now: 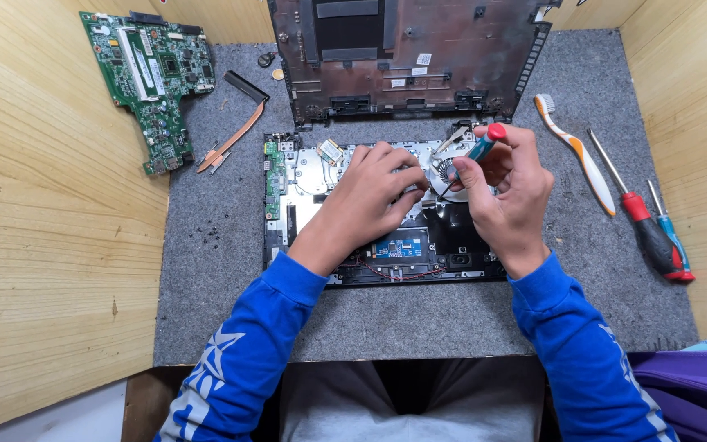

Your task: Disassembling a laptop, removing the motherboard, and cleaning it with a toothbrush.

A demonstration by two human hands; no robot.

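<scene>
At the centre of the frame an opened laptop base [304,176] lies on a grey felt mat [222,270]. The right hand [505,192] pinches a small screwdriver [478,149] – blue handle, red cap – its tip down at the round fan [443,168]. The left hand [374,196] rests with fingers curled on the laptop's insides just beside the fan, holding nothing visible. A green circuit board [153,69] lies upper left; a toothbrush [576,151] and two more screwdrivers [652,225] lie at right.

Small white label [424,59] on the dark cover panel [407,49].
</scene>
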